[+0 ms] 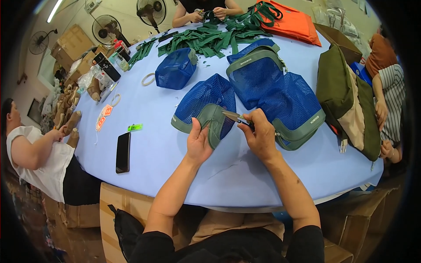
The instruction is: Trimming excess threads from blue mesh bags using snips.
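My left hand [199, 142] grips the grey-green trim of a blue mesh bag [215, 90], thumb up along the trim and fingers partly hidden by the fabric. Closed around a pair of thread snips [231, 115], my right hand [262, 136] holds the blades over the bag's trim, pointing left. Whether the tips touch a thread is too small to tell. Just right of this bag lie another blue mesh bag [294, 98] and one more mesh bag [255, 65] behind it, both with grey-green trim. A smaller blue mesh bag [175, 69] stands farther back on the left.
On the blue-covered table [166, 184] lie a phone [123, 152], a tape roll [148, 79] and orange tags [103, 117]. Green straps [210, 39] are heaped at the back near an orange bag [289, 24]. An olive bag [342, 92] stands at right. Other people work around the table.
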The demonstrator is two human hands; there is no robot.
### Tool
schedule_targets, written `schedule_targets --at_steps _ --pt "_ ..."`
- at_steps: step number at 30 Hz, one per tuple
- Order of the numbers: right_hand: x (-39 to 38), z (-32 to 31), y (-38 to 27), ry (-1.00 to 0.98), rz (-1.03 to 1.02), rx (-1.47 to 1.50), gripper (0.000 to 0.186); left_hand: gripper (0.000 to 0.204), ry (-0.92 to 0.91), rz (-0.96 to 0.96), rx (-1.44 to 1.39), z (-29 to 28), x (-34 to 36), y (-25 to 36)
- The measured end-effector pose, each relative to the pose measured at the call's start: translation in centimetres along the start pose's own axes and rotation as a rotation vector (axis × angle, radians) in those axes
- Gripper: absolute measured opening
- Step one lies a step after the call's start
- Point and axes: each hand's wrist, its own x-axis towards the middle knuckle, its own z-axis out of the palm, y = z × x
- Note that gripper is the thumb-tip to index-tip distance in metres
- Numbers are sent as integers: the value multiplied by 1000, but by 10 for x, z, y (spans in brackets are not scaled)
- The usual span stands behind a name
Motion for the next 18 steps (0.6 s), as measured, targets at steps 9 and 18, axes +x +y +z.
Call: schedule_targets --at_steps 9,18 --pt "-4 -2 0 -199 -60 87 23 65 66 46 -54 0 -1 0" --pt "-5 0 -3 -133 -61 -2 24 65 67 91 41 1 3 0"
